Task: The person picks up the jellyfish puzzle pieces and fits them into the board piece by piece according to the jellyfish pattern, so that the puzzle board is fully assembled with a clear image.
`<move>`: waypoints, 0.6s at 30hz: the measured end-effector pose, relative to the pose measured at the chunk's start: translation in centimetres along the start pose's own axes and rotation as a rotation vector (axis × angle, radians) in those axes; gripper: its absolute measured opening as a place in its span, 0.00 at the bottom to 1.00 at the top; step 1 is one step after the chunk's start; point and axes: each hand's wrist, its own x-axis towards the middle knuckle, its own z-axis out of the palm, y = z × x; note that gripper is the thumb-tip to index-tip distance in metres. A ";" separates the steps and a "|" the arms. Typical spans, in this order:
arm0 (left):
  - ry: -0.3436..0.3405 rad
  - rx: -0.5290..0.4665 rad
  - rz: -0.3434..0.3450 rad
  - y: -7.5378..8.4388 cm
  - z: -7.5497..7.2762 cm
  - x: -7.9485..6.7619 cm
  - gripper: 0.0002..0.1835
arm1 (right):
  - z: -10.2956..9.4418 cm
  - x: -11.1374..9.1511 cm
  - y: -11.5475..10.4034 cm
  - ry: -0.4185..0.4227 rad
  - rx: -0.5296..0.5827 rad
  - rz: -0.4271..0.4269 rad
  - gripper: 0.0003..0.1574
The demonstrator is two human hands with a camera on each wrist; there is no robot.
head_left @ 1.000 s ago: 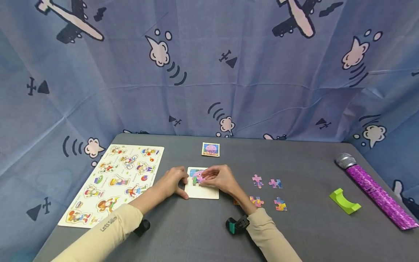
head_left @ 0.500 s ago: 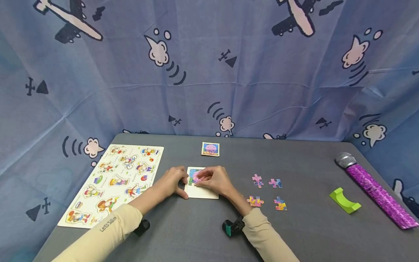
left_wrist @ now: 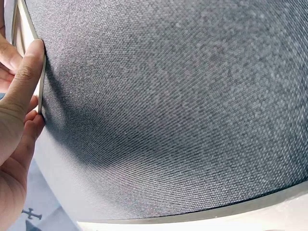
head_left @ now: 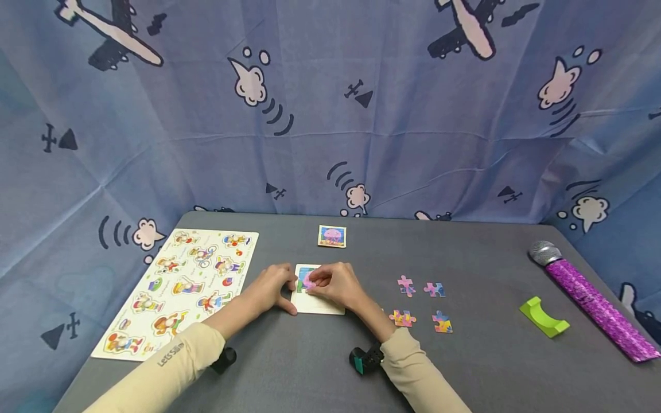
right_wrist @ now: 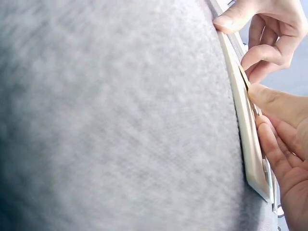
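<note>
A small cream puzzle board (head_left: 319,305) lies on the grey table, with part of a pink, green and blue picture in its upper left. At its left edge my left hand (head_left: 268,288) holds it, thumb toward the near corner and curled fingers farther up. My right hand (head_left: 338,284) is over the board and pinches a puzzle piece (right_wrist: 244,77) between thumb and fingertips. In the right wrist view the piece's edge is tilted against the board; most of it is hidden by the fingers.
Loose jigsaw pieces (head_left: 406,285) lie to the right. Behind the board is a small jellyfish picture (head_left: 332,236). A large picture board (head_left: 181,292) stands at left. A green curved block (head_left: 544,317) and a glittery pink microphone (head_left: 599,307) lie at far right.
My right hand has moved slightly left over the board with the puzzle piece, and its wrist shifted left, uncovering more of a loose piece. My left hand has stayed in place.
</note>
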 end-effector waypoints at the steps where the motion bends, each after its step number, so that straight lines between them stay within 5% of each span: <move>1: 0.002 -0.004 0.005 0.0 0.0 0.0 0.24 | 0.0 0.0 0.0 -0.003 -0.003 -0.001 0.12; 8: -0.041 0.017 -0.042 0.2 -0.1 0.1 0.23 | -0.1 -0.1 0.2 0.000 0.021 0.011 0.14; 18: -0.073 0.038 -0.085 0.3 -0.2 0.2 0.23 | 0.6 0.0 0.4 0.010 0.217 0.043 0.15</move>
